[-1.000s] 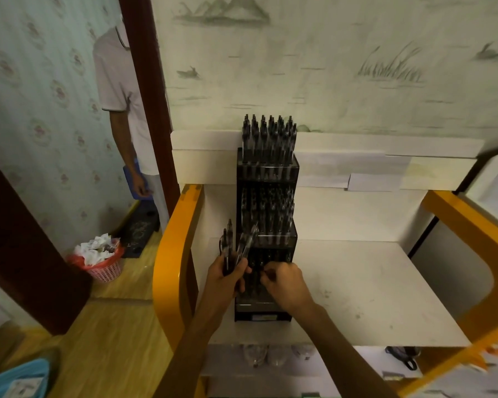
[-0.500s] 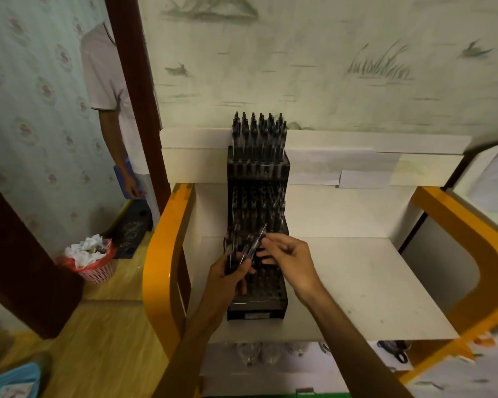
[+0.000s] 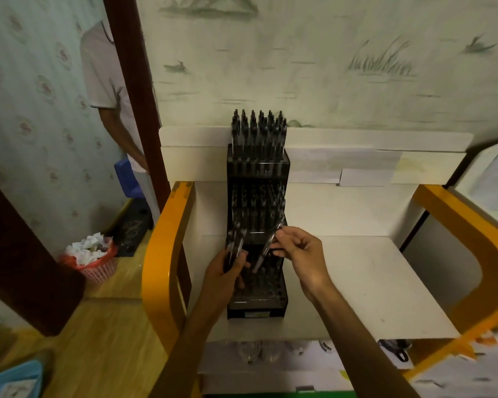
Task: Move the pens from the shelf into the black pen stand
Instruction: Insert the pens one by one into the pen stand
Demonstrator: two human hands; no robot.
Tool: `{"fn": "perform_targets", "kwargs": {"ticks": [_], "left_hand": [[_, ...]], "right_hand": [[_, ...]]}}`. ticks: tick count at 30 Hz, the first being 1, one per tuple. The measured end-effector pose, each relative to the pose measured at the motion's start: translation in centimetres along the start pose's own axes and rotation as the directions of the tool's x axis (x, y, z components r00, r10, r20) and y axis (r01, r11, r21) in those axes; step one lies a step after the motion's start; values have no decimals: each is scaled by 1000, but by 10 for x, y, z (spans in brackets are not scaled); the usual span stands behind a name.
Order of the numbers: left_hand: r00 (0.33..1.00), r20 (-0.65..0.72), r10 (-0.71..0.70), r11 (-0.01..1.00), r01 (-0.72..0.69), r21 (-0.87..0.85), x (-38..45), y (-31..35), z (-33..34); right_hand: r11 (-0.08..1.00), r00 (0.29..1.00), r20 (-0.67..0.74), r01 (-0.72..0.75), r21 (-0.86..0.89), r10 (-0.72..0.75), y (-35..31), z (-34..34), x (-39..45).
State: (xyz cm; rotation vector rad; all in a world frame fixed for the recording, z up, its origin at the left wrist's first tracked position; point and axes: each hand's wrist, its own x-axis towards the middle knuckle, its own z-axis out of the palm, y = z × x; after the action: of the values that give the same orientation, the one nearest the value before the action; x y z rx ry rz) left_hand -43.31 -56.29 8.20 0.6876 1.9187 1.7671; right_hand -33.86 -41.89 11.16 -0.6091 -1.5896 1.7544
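A tall black tiered pen stand (image 3: pixel 256 307) stands on the white shelf (image 3: pixel 371 282), against its left side. Several dark pens (image 3: pixel 258 130) fill its top tier and more sit in the middle tier. My left hand (image 3: pixel 227 271) grips a bunch of pens (image 3: pixel 235 244) beside the stand's left edge. My right hand (image 3: pixel 302 257) pinches a single pen (image 3: pixel 263 252) by its upper end, tilted, with its tip down over the holes of the lowest tier.
Orange curved rails (image 3: pixel 161 259) frame the shelf on both sides. A person (image 3: pixel 110 90) stands behind the dark door frame (image 3: pixel 133 81) at left. A red basket of crumpled paper (image 3: pixel 94 261) sits on the wooden floor. Items lie on a lower shelf (image 3: pixel 394 347).
My right hand took one pen from the bunch in my left hand and moved it right and down over the lowest tier. The left hand stayed beside the stand.
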Motion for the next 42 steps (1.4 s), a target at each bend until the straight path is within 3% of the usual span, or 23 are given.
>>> {"fn": "perform_targets", "kwargs": {"ticks": [6, 19, 27, 42], "left_hand": [[995, -90, 37, 997, -43, -59, -1, 6, -12], [999, -39, -7, 993, 2, -115, -6, 4, -16], [1000, -18, -4, 993, 2, -119, -9, 8, -16], [999, 10, -36, 994, 36, -106, -1, -4, -11]], "right_hand": [[945, 993, -7, 108, -310, -116, 16, -10, 2], [790, 984, 65, 173, -588, -167, 47, 0, -1], [698, 976, 108, 212, -684, -191, 51, 4, 2], [561, 978, 194, 201, -803, -72, 73, -2, 1]]}}
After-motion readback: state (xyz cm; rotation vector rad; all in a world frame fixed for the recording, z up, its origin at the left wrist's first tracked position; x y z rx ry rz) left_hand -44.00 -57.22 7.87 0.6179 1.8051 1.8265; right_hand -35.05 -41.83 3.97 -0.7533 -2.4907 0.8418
